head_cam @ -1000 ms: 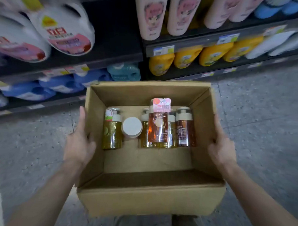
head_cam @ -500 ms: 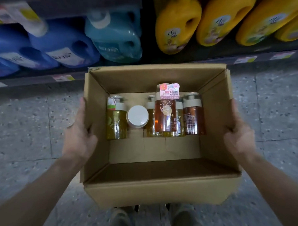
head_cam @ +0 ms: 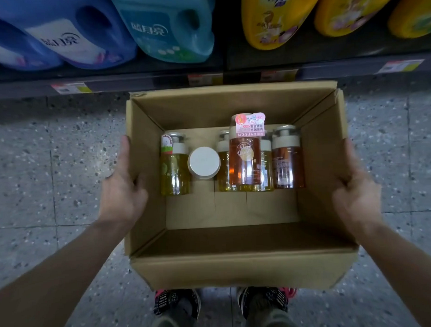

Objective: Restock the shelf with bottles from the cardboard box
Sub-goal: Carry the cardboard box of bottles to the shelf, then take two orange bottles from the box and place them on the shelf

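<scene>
An open cardboard box (head_cam: pixel 242 270) hangs in front of me above the floor. My left hand (head_cam: pixel 121 191) grips its left wall and my right hand (head_cam: pixel 357 195) grips its right wall. Inside, at the far end, lie several pump bottles: a yellow-green one (head_cam: pixel 173 172) at the left, a white-lidded jar (head_cam: pixel 204 162), yellow bottles (head_cam: pixel 223 173) partly hidden under a taller amber bottle with a pink tag (head_cam: pixel 245 160), and a brown bottle (head_cam: pixel 288 165) at the right. The near half of the box floor is bare.
The bottom shelf (head_cam: pixel 206 75) runs just beyond the box, with price tags on its edge. It holds blue detergent jugs (head_cam: pixel 65 34), a teal jug (head_cam: pixel 170 28) and yellow jugs (head_cam: pixel 277 16). Speckled tile floor (head_cam: pixel 38 169) lies all around; my shoes (head_cam: pixel 176 304) show below the box.
The box and both hands have dropped lower and closer to the bottom shelf. My view has tilted down, so the upper shelves left the frame and my shoes appeared.
</scene>
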